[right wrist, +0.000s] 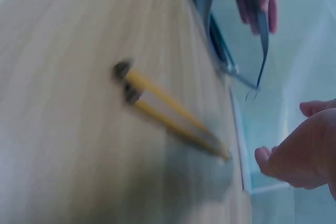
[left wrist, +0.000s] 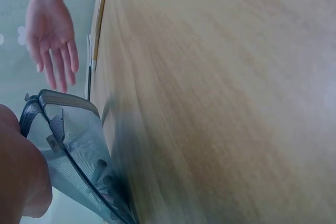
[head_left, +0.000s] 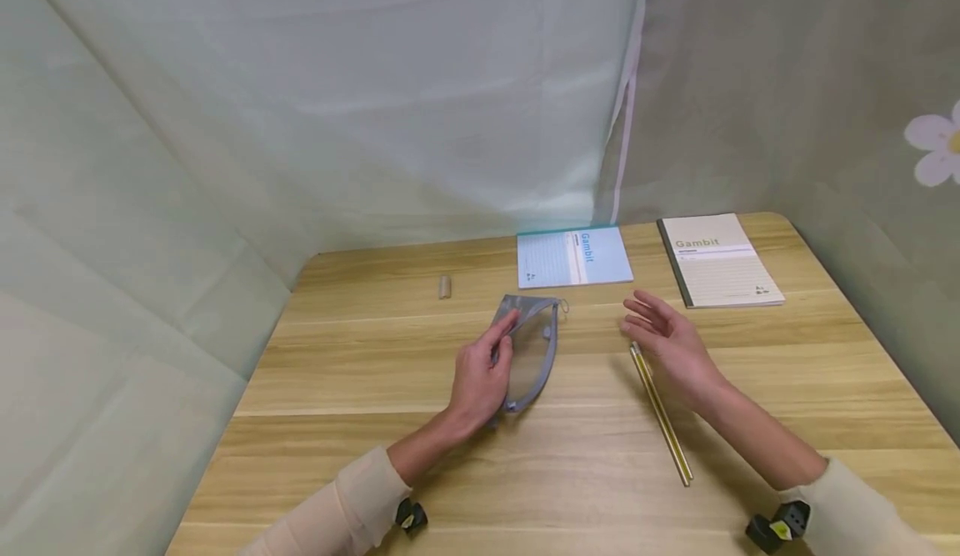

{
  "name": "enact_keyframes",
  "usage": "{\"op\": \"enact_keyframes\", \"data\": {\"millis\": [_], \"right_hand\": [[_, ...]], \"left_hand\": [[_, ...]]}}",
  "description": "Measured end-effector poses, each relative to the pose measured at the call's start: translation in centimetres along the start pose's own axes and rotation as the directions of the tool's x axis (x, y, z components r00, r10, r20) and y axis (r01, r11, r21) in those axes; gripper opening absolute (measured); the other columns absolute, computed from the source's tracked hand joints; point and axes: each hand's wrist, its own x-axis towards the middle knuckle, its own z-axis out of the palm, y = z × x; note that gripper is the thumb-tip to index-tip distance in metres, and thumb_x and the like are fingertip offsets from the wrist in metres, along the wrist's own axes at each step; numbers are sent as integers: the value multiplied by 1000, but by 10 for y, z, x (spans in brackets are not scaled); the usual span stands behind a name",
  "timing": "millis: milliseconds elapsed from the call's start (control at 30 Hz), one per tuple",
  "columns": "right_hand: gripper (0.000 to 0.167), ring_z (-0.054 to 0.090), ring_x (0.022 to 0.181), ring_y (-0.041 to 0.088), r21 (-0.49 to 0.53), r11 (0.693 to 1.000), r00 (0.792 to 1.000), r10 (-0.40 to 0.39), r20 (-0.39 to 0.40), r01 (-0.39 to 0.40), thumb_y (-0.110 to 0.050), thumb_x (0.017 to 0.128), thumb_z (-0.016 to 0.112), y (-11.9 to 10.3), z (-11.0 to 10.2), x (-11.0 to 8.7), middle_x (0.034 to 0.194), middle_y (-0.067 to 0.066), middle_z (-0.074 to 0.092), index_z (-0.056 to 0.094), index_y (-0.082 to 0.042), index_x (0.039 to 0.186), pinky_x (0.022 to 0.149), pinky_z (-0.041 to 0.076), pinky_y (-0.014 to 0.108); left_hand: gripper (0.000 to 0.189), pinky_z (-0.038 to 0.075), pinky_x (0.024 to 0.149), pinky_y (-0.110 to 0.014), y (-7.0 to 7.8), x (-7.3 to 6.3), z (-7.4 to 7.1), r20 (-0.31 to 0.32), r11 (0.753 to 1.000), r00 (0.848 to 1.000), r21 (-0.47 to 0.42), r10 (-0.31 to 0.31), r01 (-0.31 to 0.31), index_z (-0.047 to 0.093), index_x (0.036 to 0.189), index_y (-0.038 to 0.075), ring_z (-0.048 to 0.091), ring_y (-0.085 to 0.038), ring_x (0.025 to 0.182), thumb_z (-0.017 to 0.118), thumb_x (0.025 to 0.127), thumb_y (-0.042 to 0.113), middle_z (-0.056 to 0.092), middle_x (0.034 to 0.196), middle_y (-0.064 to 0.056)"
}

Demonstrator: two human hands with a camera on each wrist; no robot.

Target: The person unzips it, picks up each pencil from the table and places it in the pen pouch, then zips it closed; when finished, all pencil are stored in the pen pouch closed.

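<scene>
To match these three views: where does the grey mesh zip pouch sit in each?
Head: the grey mesh zip pouch is just below and right of centre, held by the left hand.
Left wrist: lower left, cut by the bottom edge.
Right wrist: at the top, right of centre, cut by the top edge.
Shared landmark: the right hand, also upper left in left wrist and at right wrist's right edge.

Soft light in here lays a faint shadow on the desk (head_left: 360,356) beneath the right hand (head_left: 675,348), whose wrist view shows the nearby pencils (right wrist: 157,94) blurred.
</scene>
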Motion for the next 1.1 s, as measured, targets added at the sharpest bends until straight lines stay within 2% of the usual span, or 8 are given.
{"op": "enact_keyframes", "data": {"millis": [167, 367, 500, 600, 733, 867, 933, 1100], "right_hand": [[78, 40, 149, 44, -110, 992, 997, -64, 32, 67, -12, 106, 66, 13, -18, -8, 166, 27, 37, 20, 2, 167, 99, 44, 10], [70, 52, 136, 47, -264, 954, 989, -129, 69, 143, -7, 103, 69, 27, -31, -16, 158, 29, 47, 33, 6, 161, 96, 46, 11], [65, 59, 127, 40, -310, 925, 975, -194, 110, 220, -2, 99, 72, 38, -37, -22, 153, 26, 53, 41, 6, 157, 97, 50, 17], [66, 62, 121, 27, -329, 908, 965, -226, 136, 259, -1, 97, 75, 44, -41, -28, 150, 25, 56, 45, 5, 155, 97, 50, 17], [67, 63, 114, 16, -310, 906, 955, -251, 157, 289, 2, 94, 77, 50, -42, -32, 147, 27, 57, 45, 8, 153, 96, 49, 16], [69, 61, 116, 16, -305, 901, 948, -265, 179, 309, 6, 92, 77, 55, -43, -34, 148, 29, 56, 45, 9, 153, 98, 47, 13], [70, 61, 118, 18, -336, 883, 942, -275, 195, 327, 8, 90, 77, 57, -44, -34, 148, 28, 57, 46, 7, 152, 99, 46, 12], [68, 61, 121, 28, -412, 821, 917, -326, 231, 396, 13, 87, 77, 59, -42, -34, 146, 26, 59, 50, 6, 149, 102, 44, 11]], "left_hand": [[39, 55, 86, -37, 0, 0, 0, 4, 1000, 1000, 2, -8, 8, 65, 144, 1, 69, -25, 115, 55, 107, -1, 67, 140, -12], [39, 54, 85, -35, 1, -1, 0, 7, 1000, 1000, 6, -6, 6, 64, 144, 1, 69, -28, 107, 55, 107, -1, 67, 141, -12], [39, 53, 82, -33, 1, -1, 0, 11, 1000, 1000, 6, 4, -4, 64, 145, 1, 70, -31, 98, 54, 107, -1, 66, 141, -13], [39, 54, 82, -33, 2, 0, 0, 14, 1000, 1000, 2, 3, -3, 63, 145, 1, 70, -32, 96, 53, 107, 0, 66, 141, -13], [39, 55, 88, -35, 3, 0, -1, 16, 1000, 1000, -5, -5, 5, 64, 145, 1, 70, -28, 110, 53, 108, 0, 66, 141, -13], [39, 56, 94, -36, 4, 0, -1, 13, 1000, 1000, 3, -5, 5, 64, 144, 1, 65, -18, 124, 54, 107, 0, 66, 140, -12], [39, 56, 95, -37, 3, 0, -1, 12, 1000, 1000, 6, -4, 4, 64, 144, 1, 66, -19, 123, 54, 107, -1, 67, 140, -13], [39, 54, 86, -36, 2, 0, 0, 9, 1000, 1000, 10, 1, -1, 64, 144, 0, 70, -31, 105, 54, 107, -1, 67, 140, -14]]}}
